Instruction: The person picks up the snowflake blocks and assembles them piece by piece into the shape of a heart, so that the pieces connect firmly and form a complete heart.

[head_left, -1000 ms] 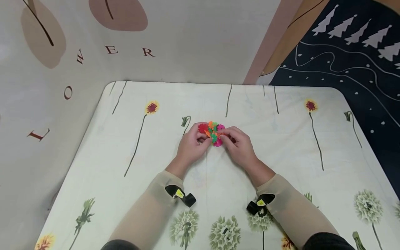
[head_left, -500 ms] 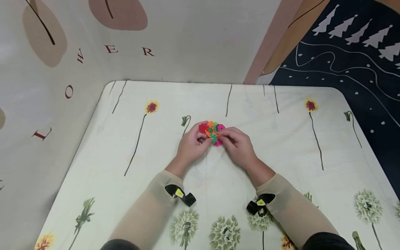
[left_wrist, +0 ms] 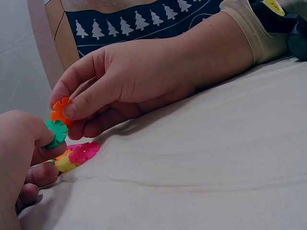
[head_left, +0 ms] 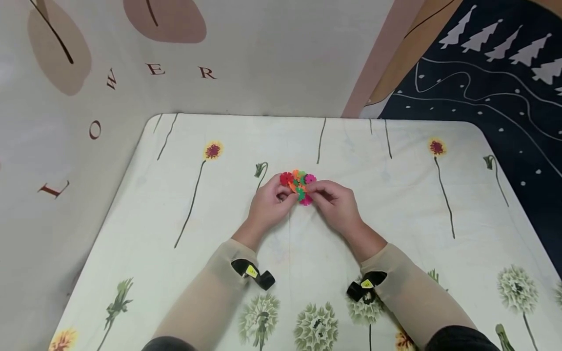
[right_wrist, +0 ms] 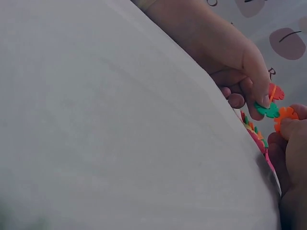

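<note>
My left hand [head_left: 269, 204] pinches a green flower-shaped plastic disc [left_wrist: 58, 132] between thumb and finger. Facing it, my right hand [head_left: 339, 204] pinches an orange flower-shaped disc [left_wrist: 61, 108] by its edge. The orange and green discs meet at their notched rims in both wrist views. A red disc [right_wrist: 277, 92] shows just behind the green one, close to the left fingers. Under the hands lie several more discs, among them a pink one [left_wrist: 85, 152] and a yellow one [left_wrist: 66, 164], partly hidden by the left fingers.
A white cloth with printed flowers covers the table [head_left: 290, 253]. Beyond its far edge rises a pale lettered curtain [head_left: 272, 58], with a dark tree-patterned cloth [head_left: 483, 92] at the right. Each forearm wears a black strap with a small camera [head_left: 265, 280].
The red disc by the left fingers has turned slightly. My right hand has shifted a touch to the right, and both hands keep their pinch.
</note>
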`<state>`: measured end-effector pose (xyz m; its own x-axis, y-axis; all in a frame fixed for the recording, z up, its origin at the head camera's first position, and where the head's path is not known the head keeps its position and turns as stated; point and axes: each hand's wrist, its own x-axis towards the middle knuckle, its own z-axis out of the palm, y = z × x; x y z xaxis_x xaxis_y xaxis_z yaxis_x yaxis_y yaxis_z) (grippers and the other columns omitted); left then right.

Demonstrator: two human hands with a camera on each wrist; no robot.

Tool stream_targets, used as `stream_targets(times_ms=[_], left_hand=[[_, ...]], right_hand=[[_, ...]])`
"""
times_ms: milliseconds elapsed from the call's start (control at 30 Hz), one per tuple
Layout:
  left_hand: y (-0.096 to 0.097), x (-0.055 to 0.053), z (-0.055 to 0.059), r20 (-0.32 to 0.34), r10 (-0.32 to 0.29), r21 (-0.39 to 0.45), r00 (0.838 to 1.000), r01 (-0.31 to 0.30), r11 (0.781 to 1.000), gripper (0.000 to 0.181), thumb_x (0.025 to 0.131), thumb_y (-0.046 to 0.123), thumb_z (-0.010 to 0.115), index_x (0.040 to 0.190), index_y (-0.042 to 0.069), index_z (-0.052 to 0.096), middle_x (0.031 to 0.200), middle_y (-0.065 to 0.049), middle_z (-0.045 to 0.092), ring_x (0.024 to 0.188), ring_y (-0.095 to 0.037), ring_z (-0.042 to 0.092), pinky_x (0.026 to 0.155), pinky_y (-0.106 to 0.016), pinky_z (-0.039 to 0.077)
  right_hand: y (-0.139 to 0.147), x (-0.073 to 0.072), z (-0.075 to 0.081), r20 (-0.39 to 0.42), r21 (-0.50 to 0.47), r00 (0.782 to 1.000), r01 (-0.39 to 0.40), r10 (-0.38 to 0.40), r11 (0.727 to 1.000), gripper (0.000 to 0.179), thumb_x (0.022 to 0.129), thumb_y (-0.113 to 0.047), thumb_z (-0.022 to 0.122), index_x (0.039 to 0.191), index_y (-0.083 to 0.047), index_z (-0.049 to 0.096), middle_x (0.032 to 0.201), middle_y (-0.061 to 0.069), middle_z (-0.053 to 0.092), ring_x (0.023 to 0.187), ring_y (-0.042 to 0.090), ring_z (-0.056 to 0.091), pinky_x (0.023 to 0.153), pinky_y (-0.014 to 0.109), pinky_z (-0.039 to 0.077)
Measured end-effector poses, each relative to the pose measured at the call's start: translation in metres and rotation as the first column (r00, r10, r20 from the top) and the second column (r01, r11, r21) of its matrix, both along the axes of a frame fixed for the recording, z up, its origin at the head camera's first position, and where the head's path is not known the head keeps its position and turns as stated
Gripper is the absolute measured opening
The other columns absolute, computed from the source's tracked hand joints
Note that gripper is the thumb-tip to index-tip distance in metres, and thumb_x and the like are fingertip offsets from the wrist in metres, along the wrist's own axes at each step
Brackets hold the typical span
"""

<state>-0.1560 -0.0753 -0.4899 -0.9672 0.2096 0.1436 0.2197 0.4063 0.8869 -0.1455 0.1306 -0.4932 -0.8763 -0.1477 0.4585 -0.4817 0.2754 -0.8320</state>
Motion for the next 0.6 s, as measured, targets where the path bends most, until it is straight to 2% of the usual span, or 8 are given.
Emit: stream_targets(times_ms=[100, 233, 400, 600], left_hand=[[0.0005, 0.0002, 0.0007, 0.007, 0.0, -0.004, 1.0, 0.0, 1.0, 0.022, 0.094, 0.013, 0.077, 0.11, 0.009, 0.062, 0.083, 0.003, 0.074, 0.078, -0.016, 0.063, 0.077, -0.033, 0.052], [0.0006, 0.0001, 0.0013, 0.021, 0.001, -0.008, 1.0, 0.0, 1.0, 0.023, 0.095, 0.013, 0.076, 0.112, 0.009, 0.062, 0.082, 0.003, 0.073, 0.079, -0.017, 0.063, 0.078, -0.034, 0.052], [0.0004, -0.0001, 0.0027, 0.025, -0.004, -0.007, 1.0, 0.004, 1.0, 0.023, 0.096, 0.013, 0.076, 0.113, 0.009, 0.062, 0.082, 0.003, 0.072, 0.079, -0.018, 0.061, 0.078, -0.034, 0.05], [-0.0001, 0.0, 0.003, 0.031, -0.016, -0.003, 0.999, 0.016, 1.0, 0.023, 0.096, 0.013, 0.077, 0.113, 0.009, 0.062, 0.08, 0.003, 0.071, 0.077, -0.018, 0.059, 0.077, -0.035, 0.049]], right_hand=[[0.0021, 0.0, 0.0009, 0.006, -0.009, 1.0, -0.013, 0.013, 1.0, 0.016, 0.089, 0.016, 0.077, 0.1, 0.004, 0.08, 0.101, 0.015, 0.079, 0.095, 0.028, 0.075, 0.086, 0.019, 0.056], [0.0041, -0.0003, 0.003, 0.029, -0.017, 0.999, -0.031, 0.031, 0.999, 0.016, 0.091, 0.011, 0.078, 0.102, 0.001, 0.082, 0.103, 0.01, 0.08, 0.097, 0.021, 0.075, 0.087, 0.022, 0.058], [0.0047, 0.0002, 0.004, 0.053, -0.025, 0.998, -0.038, 0.039, 0.999, 0.015, 0.091, 0.01, 0.079, 0.103, 0.001, 0.082, 0.102, 0.012, 0.08, 0.097, 0.012, 0.074, 0.086, 0.022, 0.058], [0.0048, 0.001, 0.0043, 0.099, -0.028, 0.994, -0.032, 0.035, 0.999, 0.014, 0.091, 0.009, 0.079, 0.102, 0.001, 0.082, 0.102, 0.012, 0.08, 0.097, 0.015, 0.075, 0.086, 0.022, 0.058]])
